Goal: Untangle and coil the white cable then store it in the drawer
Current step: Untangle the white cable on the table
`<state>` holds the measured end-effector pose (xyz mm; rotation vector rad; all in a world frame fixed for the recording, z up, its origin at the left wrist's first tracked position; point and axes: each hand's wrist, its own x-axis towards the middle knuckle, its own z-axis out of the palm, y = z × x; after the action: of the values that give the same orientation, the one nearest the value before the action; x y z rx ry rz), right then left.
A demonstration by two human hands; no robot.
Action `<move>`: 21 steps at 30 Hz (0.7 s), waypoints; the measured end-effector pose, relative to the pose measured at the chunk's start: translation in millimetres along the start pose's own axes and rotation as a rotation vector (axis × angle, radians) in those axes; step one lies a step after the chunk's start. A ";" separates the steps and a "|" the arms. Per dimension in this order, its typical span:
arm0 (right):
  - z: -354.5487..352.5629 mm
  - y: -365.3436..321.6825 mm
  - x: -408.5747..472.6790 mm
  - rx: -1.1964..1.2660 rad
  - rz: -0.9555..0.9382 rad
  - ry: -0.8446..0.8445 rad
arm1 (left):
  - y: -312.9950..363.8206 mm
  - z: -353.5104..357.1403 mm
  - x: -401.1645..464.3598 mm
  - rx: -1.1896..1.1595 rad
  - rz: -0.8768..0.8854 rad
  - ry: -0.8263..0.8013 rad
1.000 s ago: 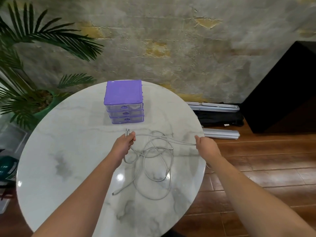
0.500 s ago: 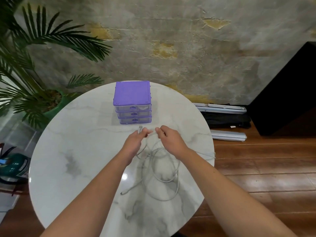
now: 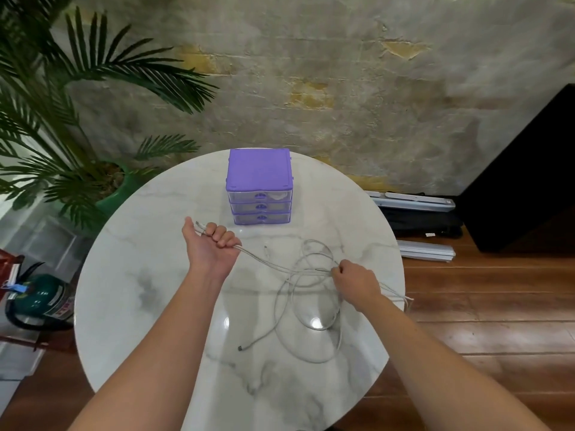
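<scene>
The white cable point(image 3: 306, 321) lies in tangled loops on the round marble table point(image 3: 130, 306), one plug end resting near the table's middle front. My left hand point(image 3: 210, 245) is closed around the cable near its other plug, which sticks out above my fingers. A doubled strand runs from there to my right hand point(image 3: 354, 283), which pinches the cable above the loops; more strands trail past the table's right edge. The purple drawer unit point(image 3: 259, 189), three clear drawers all shut, stands at the table's far side beyond both hands.
A potted palm point(image 3: 77, 157) stands left of the table. A green extinguisher point(image 3: 40, 298) lies on the floor at left. Grey bars point(image 3: 426, 250) and a black bag lie on the wooden floor at right, beside a black cabinet point(image 3: 529, 181).
My hands, close together half a second ago, have drawn apart: the right slid along the cable down to the right, the left stayed near the plug. The strand between them is now stretched.
</scene>
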<state>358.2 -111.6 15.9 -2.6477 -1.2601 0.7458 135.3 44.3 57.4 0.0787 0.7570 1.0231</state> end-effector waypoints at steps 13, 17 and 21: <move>12.5 -95.6 -27.0 0.218 -0.348 -0.026 | 15.2 -13.6 -5.1 -0.024 0.005 0.033; 12.7 -56.7 -25.3 0.175 -0.152 0.046 | 17.4 -26.2 -5.4 -0.050 0.031 0.055; 16.2 -18.4 -25.7 0.143 -0.048 0.100 | 14.0 -34.5 -7.5 0.002 0.063 0.138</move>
<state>323.9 -120.8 17.2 -2.4986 -1.1932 0.6614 101.9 36.3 41.1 0.0335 0.8856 1.0957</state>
